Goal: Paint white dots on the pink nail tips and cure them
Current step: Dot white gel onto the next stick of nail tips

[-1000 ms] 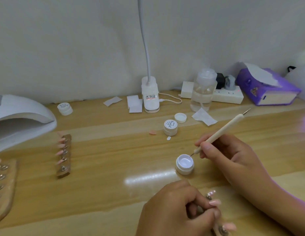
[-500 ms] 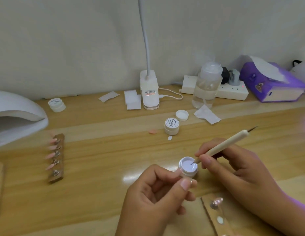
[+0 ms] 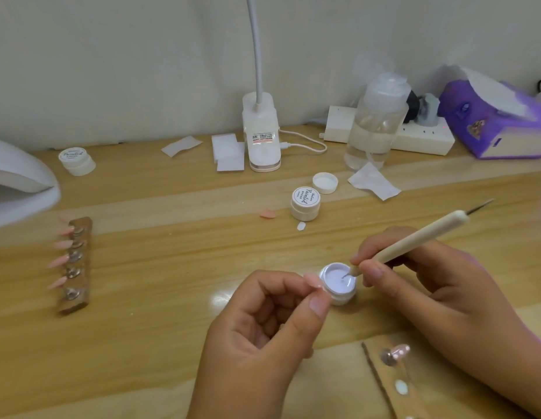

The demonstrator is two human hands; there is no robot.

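While the right hand (image 3: 429,297) gripped the dotting tool (image 3: 414,240) between thumb and fingers, the tool's lower tip sat in the white gel of the open pot (image 3: 341,296), and its shaft slanted up toward two o'clock. The left hand (image 3: 257,334) lay at the pot's eight o'clock with its fingers curled and its thumb and forefinger tips against the pot's near wall. Whether they pinched anything between them could not be told. At four o'clock from the pot, by the frame's lower edge, a wooden holder (image 3: 387,373) carried one pink nail tip (image 3: 400,351) on a metal stud. Well apart at nine o'clock, a second holder (image 3: 82,300) bore a row of pink nail tips (image 3: 60,261) pointing left, and the white curing lamp (image 3: 21,182) stood beyond it at ten o'clock. A closed pot (image 3: 305,204) and a loose lid (image 3: 325,182) stood at twelve o'clock.
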